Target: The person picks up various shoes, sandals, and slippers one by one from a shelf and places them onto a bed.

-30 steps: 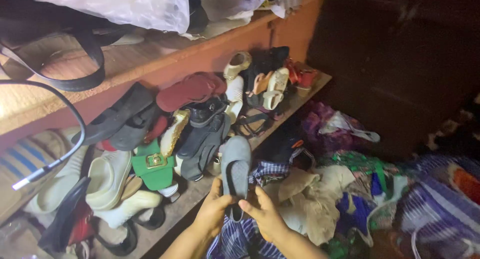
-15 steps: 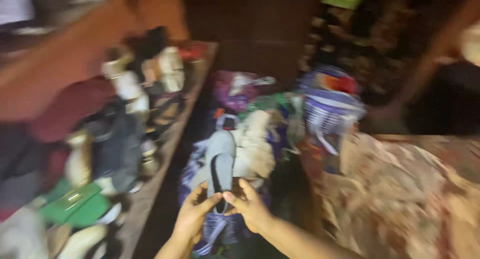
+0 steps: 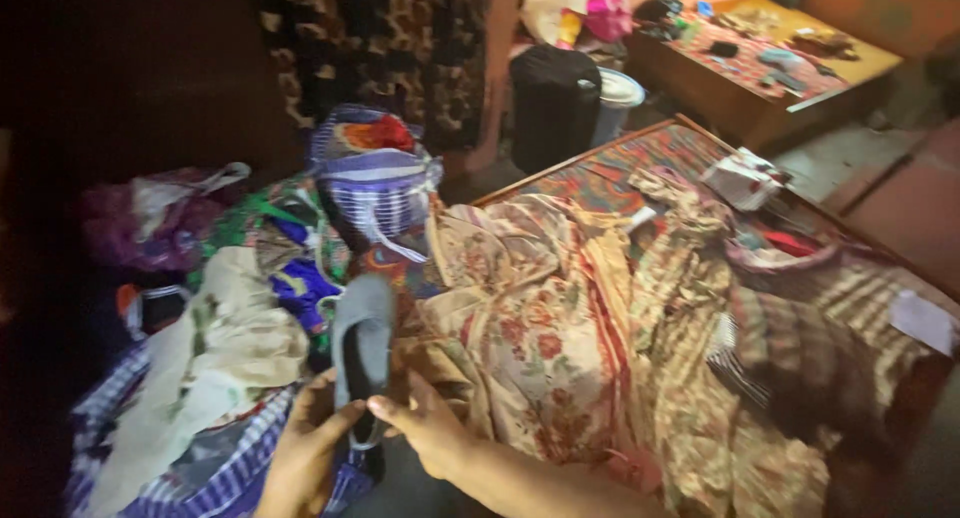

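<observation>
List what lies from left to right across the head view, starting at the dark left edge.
Pink-purple bag → cream cloth → grey shoe, held by the left hand and right hand → floral cloth → striped cloth → white paper slip.

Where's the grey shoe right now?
The grey shoe is low and left of centre in the head view, held by both hands between the cloth pile and the floral bedspread.

Matt grey cloth-like shoe (image 3: 362,350), soft crumpled floral cloth (image 3: 540,328), smooth wooden table (image 3: 790,73).
</observation>
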